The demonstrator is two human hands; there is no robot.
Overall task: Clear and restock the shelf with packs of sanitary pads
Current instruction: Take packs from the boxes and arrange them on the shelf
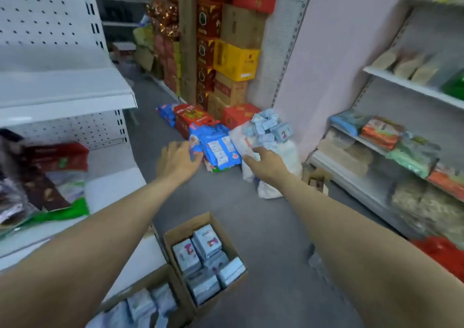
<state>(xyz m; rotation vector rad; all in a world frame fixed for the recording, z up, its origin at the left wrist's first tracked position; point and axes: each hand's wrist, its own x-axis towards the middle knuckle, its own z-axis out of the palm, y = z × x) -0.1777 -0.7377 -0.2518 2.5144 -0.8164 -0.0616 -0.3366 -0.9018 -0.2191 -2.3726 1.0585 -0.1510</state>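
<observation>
Nearest the camera, at the bottom edge, a second carton [150, 287] holds pale blue packs of sanitary pads; it stands against the base of the left shelf unit. Just beyond it, an open cardboard carton [173, 234] sits on the grey floor [271, 227] and contains further pad packs [206, 242], standing on edge and packed closely. Both bare forearms extend forward above these cartons. The left hand [178, 162] is presented back-up at the edge of a pile of bright blue packets [218, 147] lying on the floor; its fingers are bent forward and blurred, so it cannot be determined whether they grip a packet. The right hand [263, 164] has its fingers straight and apart, with the forefinger tip on a white sack [276, 157]. The sack stands on the floor just right of the blue packets, and more pale blue pad packs [268, 127] are heaped in its open mouth. To the left, the lower shelf [113, 189] carries red, brown and green bags [57, 174]; the white shelf board [65, 94] above it fronts a perforated back panel. To the right, a shelving unit [401, 86] carries bagged goods on several levels. Behind the packets lie red boxes [193, 119]; farthest back, stacked cartons [233, 59] in brown, yellow and red rise against the wall.
</observation>
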